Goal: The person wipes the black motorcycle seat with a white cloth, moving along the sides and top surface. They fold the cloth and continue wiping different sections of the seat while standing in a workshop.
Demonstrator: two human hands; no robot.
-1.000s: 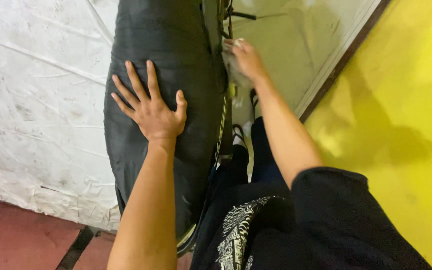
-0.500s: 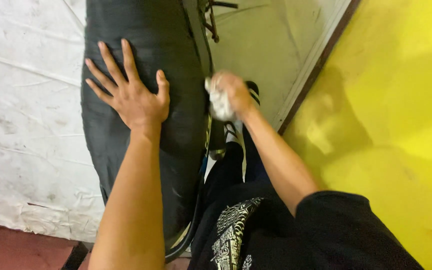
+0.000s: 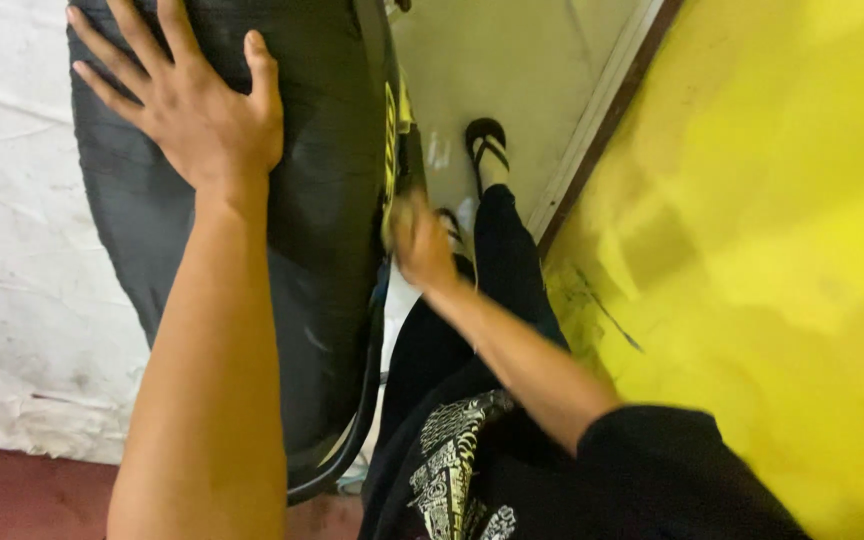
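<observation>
Head view, near edge: the person's dark printed shirt [image 3: 452, 470] and black sleeve [image 3: 672, 470] fill the bottom of the frame.
Left forearm: bare, rising from the lower edge up over the tyre.
Right forearm: bare, angled up and left from the sleeve toward the tyre's side.
Right hand [image 3: 420, 240]: blurred, at the right side wall of the tyre beside its yellow marking; I cannot tell whether the fingers are closed or hold anything.
Tyre [image 3: 332, 210]: black, upright, standing between the white wall [image 3: 22, 260] on the left and the person's legs.
Left hand [image 3: 192, 105]: flat on the tyre's tread near the top, fingers spread wide, gripping nothing.
Beyond: a foot in a black sandal [image 3: 487, 145] on the pale floor, and a yellow wall [image 3: 772, 200] to the right.
</observation>
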